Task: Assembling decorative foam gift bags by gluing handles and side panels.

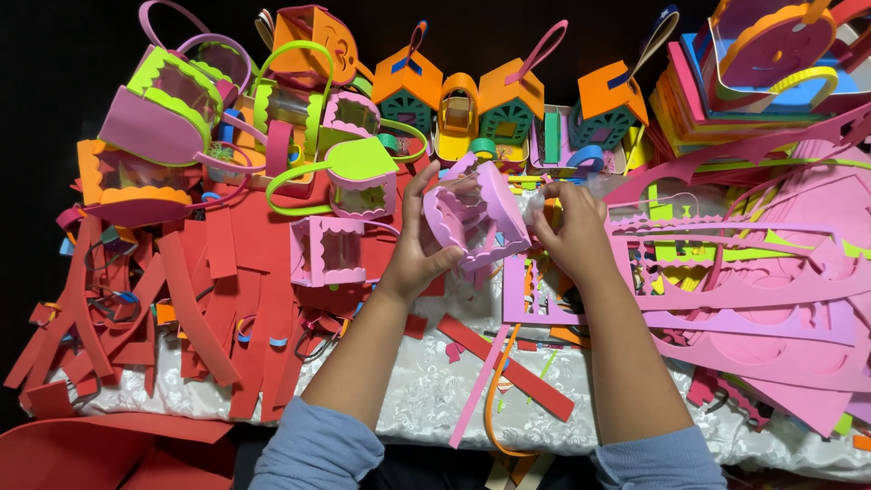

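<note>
My left hand [419, 243] grips a small pink foam box [481, 213] with scalloped edging, holding it up over the middle of the table. My right hand [570, 231] is at the box's right side, fingers pinched on its edge together with a bit of clear plastic film [544, 195]. Another pink scalloped foam box [328, 249] lies just left of my left hand on red foam strips. Both forearms wear light blue sleeves.
Finished foam baskets and little houses in orange, green and pink [458, 100] line the back. Red foam strips [218, 299] cover the left. Pink cut-out foam sheets [753, 281] pile on the right. A white patterned cloth [426, 390] shows at the front with loose strips.
</note>
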